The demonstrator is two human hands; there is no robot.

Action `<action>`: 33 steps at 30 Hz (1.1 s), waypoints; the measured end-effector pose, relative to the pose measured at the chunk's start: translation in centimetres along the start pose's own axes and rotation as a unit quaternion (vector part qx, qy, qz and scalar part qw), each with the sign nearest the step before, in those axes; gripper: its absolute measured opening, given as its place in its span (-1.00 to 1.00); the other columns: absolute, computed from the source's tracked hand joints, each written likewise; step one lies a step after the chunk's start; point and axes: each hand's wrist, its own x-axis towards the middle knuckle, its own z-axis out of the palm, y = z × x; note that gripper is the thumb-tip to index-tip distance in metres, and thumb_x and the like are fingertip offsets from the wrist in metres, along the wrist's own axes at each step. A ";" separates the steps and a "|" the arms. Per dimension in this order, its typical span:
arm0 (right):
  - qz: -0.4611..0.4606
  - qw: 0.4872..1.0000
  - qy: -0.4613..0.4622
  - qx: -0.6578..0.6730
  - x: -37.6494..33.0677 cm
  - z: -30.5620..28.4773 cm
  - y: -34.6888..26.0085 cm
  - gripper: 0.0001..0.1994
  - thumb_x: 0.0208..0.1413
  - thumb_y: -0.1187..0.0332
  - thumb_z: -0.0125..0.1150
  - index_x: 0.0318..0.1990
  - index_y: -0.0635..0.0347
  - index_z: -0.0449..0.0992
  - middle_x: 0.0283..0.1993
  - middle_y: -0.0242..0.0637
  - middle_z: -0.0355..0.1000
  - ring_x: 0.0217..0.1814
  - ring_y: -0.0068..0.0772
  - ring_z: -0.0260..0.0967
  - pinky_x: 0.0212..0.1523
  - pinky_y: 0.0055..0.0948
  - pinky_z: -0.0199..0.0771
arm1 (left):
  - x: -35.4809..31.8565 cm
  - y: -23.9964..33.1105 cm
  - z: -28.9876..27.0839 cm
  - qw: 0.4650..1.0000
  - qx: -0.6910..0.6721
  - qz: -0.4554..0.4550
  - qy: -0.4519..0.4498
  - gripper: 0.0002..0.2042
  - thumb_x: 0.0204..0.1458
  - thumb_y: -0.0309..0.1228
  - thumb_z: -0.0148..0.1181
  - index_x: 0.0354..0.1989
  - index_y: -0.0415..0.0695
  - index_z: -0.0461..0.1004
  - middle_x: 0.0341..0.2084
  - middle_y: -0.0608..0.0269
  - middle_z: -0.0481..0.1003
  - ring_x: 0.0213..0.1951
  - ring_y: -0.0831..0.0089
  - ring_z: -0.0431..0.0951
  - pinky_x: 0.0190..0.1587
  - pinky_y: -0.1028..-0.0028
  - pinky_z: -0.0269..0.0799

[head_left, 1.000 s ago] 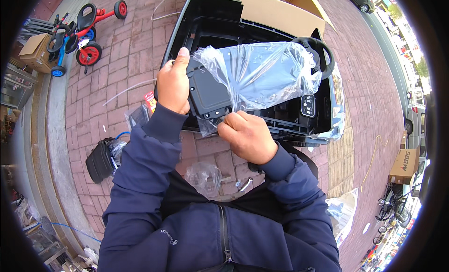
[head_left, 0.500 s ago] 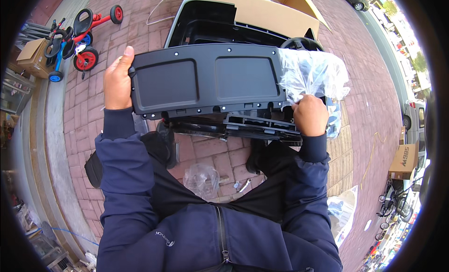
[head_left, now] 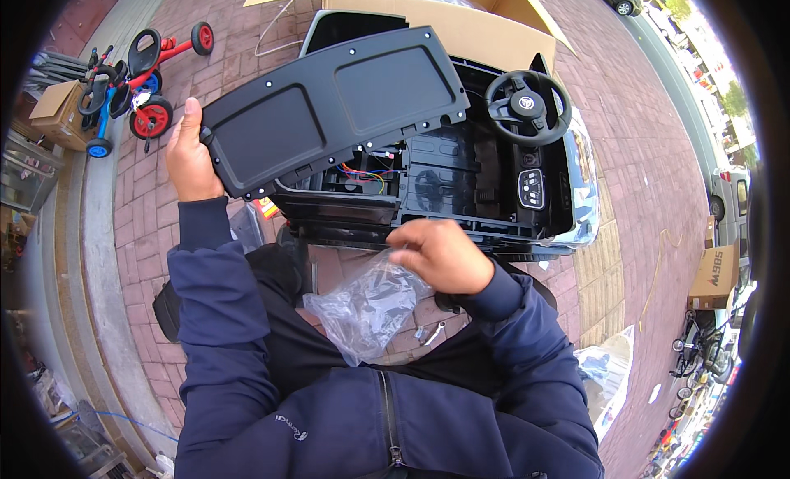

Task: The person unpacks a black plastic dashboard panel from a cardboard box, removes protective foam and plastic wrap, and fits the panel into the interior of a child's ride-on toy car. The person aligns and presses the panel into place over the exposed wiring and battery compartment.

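Observation:
My left hand (head_left: 194,160) is closed on the left end of a black plastic panel (head_left: 337,109) with two recessed rectangles. The panel tilts, its right end higher, over a black ride-on toy car body (head_left: 444,174). Beneath its lower edge, coloured wires (head_left: 362,176) show inside the car. My right hand (head_left: 444,257), slightly blurred, is in front of the car's near side with its fingers loosely bent and apart. Just under those fingers is a crumpled clear plastic bag (head_left: 370,306), between my legs. A black steering wheel (head_left: 527,107) stands at the car's right.
Behind the car stands an open cardboard box (head_left: 461,22). Red and blue tricycles (head_left: 144,92) are at the far left. A small wrench (head_left: 434,333) lies on the brick paving. At the right are a cardboard carton (head_left: 713,277) and parked vehicles.
The plastic bag has come off the panel's right end and is now low between my legs. My right hand has moved down and left; the panel has tilted, its right end rising.

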 end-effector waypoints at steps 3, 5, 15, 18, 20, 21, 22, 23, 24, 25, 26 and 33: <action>0.105 0.958 0.267 0.013 1.3 -3.0 1.3 -0.74 0.11 0.47 0.44 -0.05 0.33 0.63 -0.20 -0.12 0.62 -0.30 -0.29 0.57 -0.22 -0.37 0.59 | -1.4 -0.5 1.8 0.999 0.045 0.021 -0.019 -0.65 0.34 -0.10 0.27 -0.27 -0.20 0.56 -0.39 0.37 0.59 -0.42 0.65 0.52 -0.32 0.61 0.42; 0.060 0.911 0.387 -0.129 1.7 -5.1 1.2 -0.65 0.09 0.48 0.48 0.04 0.32 0.60 -0.15 -0.17 0.59 -0.31 -0.36 0.54 -0.24 -0.40 0.58 | -2.2 -0.8 3.0 0.997 0.056 0.027 -0.045 -0.66 0.33 -0.12 0.30 -0.32 -0.15 0.51 -0.45 0.46 0.51 -0.44 0.72 0.45 -0.33 0.66 0.36; 0.018 0.785 0.193 0.588 1.1 -5.2 0.2 -0.22 0.40 -0.16 0.11 0.43 0.40 0.19 0.24 0.04 0.47 0.24 -0.11 0.52 0.15 -0.18 0.64 | -17.3 -3.6 9.1 0.729 0.255 0.533 -0.345 -0.59 -0.06 -0.18 0.60 -0.26 -0.11 0.46 -0.40 0.18 0.53 -0.45 0.30 0.58 -0.40 0.41 0.47; 0.127 0.813 0.256 0.507 1.0 -5.7 0.4 -0.63 0.28 0.43 0.24 0.19 0.36 0.42 0.08 -0.15 0.56 0.04 -0.39 0.58 0.10 -0.32 0.63 | -20.5 -5.8 10.8 0.672 0.280 0.556 -0.401 -0.57 -0.10 -0.20 0.58 -0.20 -0.13 0.47 -0.31 0.19 0.54 -0.32 0.29 0.61 -0.20 0.35 0.50; 0.145 0.826 0.265 0.475 0.9 -7.0 0.7 -0.60 0.14 0.64 0.12 0.17 0.42 0.42 0.03 -0.15 0.58 -0.05 -0.40 0.60 0.06 -0.39 0.63 | -21.2 -6.8 11.1 0.683 0.283 0.461 -0.492 -0.46 -0.16 -0.18 0.60 -0.08 -0.17 0.49 -0.15 0.10 0.55 -0.17 0.20 0.62 -0.01 0.19 0.53; 0.138 0.834 0.259 0.467 0.7 -7.9 0.9 -0.60 0.14 0.65 0.13 0.16 0.42 0.45 0.02 -0.19 0.59 -0.05 -0.45 0.59 0.04 -0.42 0.62 | -21.2 -7.1 11.1 0.694 0.273 0.384 -0.544 -0.43 -0.18 -0.18 0.60 -0.03 -0.19 0.51 -0.09 0.06 0.55 -0.08 0.16 0.62 0.12 0.11 0.51; 0.141 0.854 0.267 0.424 0.4 -8.6 1.1 -0.60 0.13 0.66 0.14 0.16 0.41 0.47 0.02 -0.21 0.60 -0.05 -0.48 0.58 0.03 -0.44 0.61 | -21.0 -7.2 11.0 0.709 0.279 0.353 -0.543 -0.36 -0.21 -0.16 0.60 0.04 -0.22 0.51 0.04 -0.01 0.52 0.06 0.07 0.58 0.29 0.00 0.41; 0.132 0.873 0.266 0.387 0.1 -9.4 1.2 -0.60 0.13 0.66 0.15 0.16 0.40 0.48 0.01 -0.24 0.60 -0.06 -0.52 0.57 0.02 -0.47 0.60 | -20.7 -7.2 10.8 0.716 0.301 0.341 -0.529 -0.37 -0.21 -0.17 0.60 0.03 -0.24 0.53 0.08 -0.07 0.53 0.09 0.02 0.58 0.29 0.00 0.41; 0.135 0.898 0.257 0.330 -0.3 -10.1 1.3 -0.60 0.14 0.65 0.17 0.16 0.36 0.52 -0.04 -0.33 0.60 -0.08 -0.59 0.53 0.01 -0.51 0.56 | -20.2 -7.2 10.6 0.727 0.322 0.329 -0.509 -0.39 -0.19 -0.20 0.58 0.03 -0.25 0.53 0.10 -0.08 0.52 0.10 0.00 0.56 0.31 0.00 0.39; 0.164 0.927 0.247 0.228 -0.9 -11.0 1.3 -0.64 0.17 0.62 0.20 0.14 0.35 0.54 -0.08 -0.38 0.59 -0.11 -0.62 0.50 -0.01 -0.53 0.53 | -19.6 -7.1 10.4 0.735 0.344 0.320 -0.488 -0.42 -0.16 -0.23 0.56 0.02 -0.27 0.52 0.12 -0.10 0.51 0.11 -0.03 0.55 0.33 -0.01 0.36; 0.146 0.940 0.231 0.203 -1.4 -11.5 1.3 -0.63 0.19 0.61 0.20 0.17 0.36 0.52 -0.05 -0.39 0.58 -0.09 -0.61 0.49 0.03 -0.53 0.52 | -18.9 -6.9 10.2 0.750 0.362 0.308 -0.461 -0.46 -0.11 -0.28 0.54 0.02 -0.28 0.52 0.13 -0.13 0.50 0.12 -0.09 0.53 0.32 -0.01 0.37; 0.133 0.971 0.175 -0.094 -3.8 -13.8 0.9 -0.63 0.07 0.61 0.36 0.08 0.27 0.60 -0.31 -0.10 0.59 -0.32 -0.31 0.54 -0.13 -0.41 0.55 | -11.9 -7.1 9.8 0.858 0.403 0.171 -0.268 -0.33 -0.01 -0.35 0.50 0.27 -0.30 0.36 0.18 -0.18 0.48 0.18 -0.08 0.54 0.26 0.17 0.44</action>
